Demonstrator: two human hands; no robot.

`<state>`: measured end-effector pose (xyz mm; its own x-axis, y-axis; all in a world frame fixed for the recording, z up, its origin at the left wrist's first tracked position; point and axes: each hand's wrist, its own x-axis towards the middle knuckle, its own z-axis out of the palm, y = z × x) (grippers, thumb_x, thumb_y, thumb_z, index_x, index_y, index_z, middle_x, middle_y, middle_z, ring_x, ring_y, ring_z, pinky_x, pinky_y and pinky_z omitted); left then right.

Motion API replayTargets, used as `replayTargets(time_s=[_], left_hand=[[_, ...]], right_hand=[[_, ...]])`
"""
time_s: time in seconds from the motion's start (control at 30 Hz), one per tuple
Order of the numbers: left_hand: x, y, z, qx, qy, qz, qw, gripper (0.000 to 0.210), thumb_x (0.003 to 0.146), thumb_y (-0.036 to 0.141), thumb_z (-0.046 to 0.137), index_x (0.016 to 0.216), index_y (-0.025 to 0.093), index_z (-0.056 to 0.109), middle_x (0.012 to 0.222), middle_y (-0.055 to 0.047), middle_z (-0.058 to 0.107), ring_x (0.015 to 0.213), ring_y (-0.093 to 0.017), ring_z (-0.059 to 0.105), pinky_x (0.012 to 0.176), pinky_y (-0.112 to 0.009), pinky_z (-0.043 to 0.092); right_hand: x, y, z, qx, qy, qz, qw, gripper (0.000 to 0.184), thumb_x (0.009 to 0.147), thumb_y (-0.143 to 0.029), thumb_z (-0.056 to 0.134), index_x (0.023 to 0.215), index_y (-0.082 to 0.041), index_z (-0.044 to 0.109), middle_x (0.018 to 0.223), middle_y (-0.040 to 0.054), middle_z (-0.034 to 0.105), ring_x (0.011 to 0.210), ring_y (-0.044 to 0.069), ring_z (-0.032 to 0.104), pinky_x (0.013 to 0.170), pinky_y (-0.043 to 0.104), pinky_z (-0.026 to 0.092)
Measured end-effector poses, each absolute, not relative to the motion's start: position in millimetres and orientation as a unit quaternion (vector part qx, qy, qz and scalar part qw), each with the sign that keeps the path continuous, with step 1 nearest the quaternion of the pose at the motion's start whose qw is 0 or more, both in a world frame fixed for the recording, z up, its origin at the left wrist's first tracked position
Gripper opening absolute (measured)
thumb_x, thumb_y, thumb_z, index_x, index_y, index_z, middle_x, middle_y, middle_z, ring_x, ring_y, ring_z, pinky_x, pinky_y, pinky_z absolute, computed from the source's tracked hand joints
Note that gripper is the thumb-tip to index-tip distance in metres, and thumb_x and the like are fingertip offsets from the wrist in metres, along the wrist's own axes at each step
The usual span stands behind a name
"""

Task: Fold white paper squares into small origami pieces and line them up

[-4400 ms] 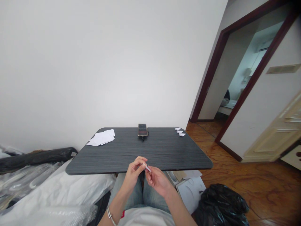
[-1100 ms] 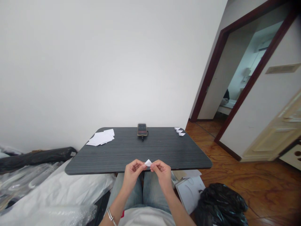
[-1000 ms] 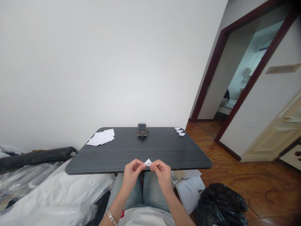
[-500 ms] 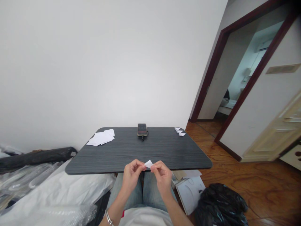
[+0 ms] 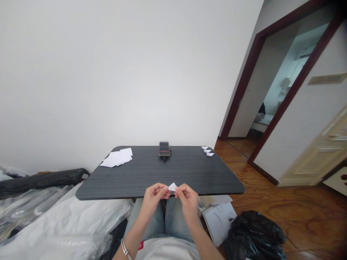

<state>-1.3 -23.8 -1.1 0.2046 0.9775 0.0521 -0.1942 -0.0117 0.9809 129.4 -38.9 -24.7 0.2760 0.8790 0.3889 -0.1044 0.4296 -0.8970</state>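
Note:
A small folded piece of white paper (image 5: 172, 187), triangular in outline, is held up between my two hands at the table's near edge. My left hand (image 5: 154, 195) pinches its left corner between thumb and fingers. On the other side, my right hand (image 5: 187, 196) grips the right corner in the same way. Loose white paper sheets (image 5: 116, 158) lie overlapping at the table's left. Toward the far right corner, three small folded paper pieces (image 5: 207, 151) rest in a short row.
The dark table (image 5: 130, 180) stands against a white wall. A small device on a stand (image 5: 164, 148) sits at its back middle. On the floor at right are a black plastic bag (image 5: 255, 234) and a white paper bag (image 5: 219, 220). Plastic-wrapped items (image 5: 48, 224) lie at left.
The paper between my hands has turned slightly, its peak now pointing up. My left fingers have shifted a little to the right and curled more.

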Motion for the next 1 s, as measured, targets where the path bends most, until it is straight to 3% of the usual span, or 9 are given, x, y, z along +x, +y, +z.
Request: replayTargets(time_s=[0.27,0.53,0.67,1.0], left_hand=[[2.3,-25.4,-3.2,0.54,0.39,0.516,0.538,0.027,0.068,0.037,0.064,0.06,0.011,0.063,0.059,-0.005,0.067,0.057,-0.014,0.06,0.057,-0.024,0.049],[3.5,-26.6,-2.2,0.52,0.385,0.52,0.558,0.035,0.074,0.044,0.055,0.07,0.01,0.064,0.063,-0.007,0.066,0.06,-0.017,0.062,0.057,-0.027,0.051],[4.5,-26.3,-1.5,0.536,0.369,0.528,0.545,0.028,0.065,0.034,0.067,0.082,0.012,0.064,0.068,-0.005,0.068,0.06,-0.015,0.061,0.056,-0.024,0.049],[5.4,-27.3,-5.3,0.523,0.403,0.553,0.508,0.016,0.062,0.024,0.069,0.071,0.011,0.066,0.062,-0.004,0.067,0.056,-0.014,0.06,0.056,-0.024,0.049]], right_hand=[[127.3,-42.0,-21.0,-0.407,-0.489,0.347,0.689,0.024,0.075,-0.028,0.058,0.055,-0.017,0.053,0.053,-0.0016,0.049,0.052,0.012,0.046,0.052,0.024,0.038],[126.3,-40.5,-23.1,-0.409,-0.484,0.347,0.691,0.024,0.075,-0.03,0.058,0.056,-0.017,0.053,0.053,-0.0013,0.05,0.052,0.012,0.047,0.052,0.023,0.039],[126.4,-40.7,-23.0,-0.411,-0.49,0.352,0.684,0.024,0.075,-0.03,0.057,0.055,-0.017,0.052,0.053,-0.0015,0.05,0.052,0.012,0.047,0.052,0.023,0.039],[123.8,-39.1,-28.1,-0.405,-0.46,0.389,0.688,0.017,0.071,-0.03,0.063,0.068,-0.018,0.052,0.056,-0.002,0.054,0.053,0.013,0.052,0.052,0.024,0.043]])
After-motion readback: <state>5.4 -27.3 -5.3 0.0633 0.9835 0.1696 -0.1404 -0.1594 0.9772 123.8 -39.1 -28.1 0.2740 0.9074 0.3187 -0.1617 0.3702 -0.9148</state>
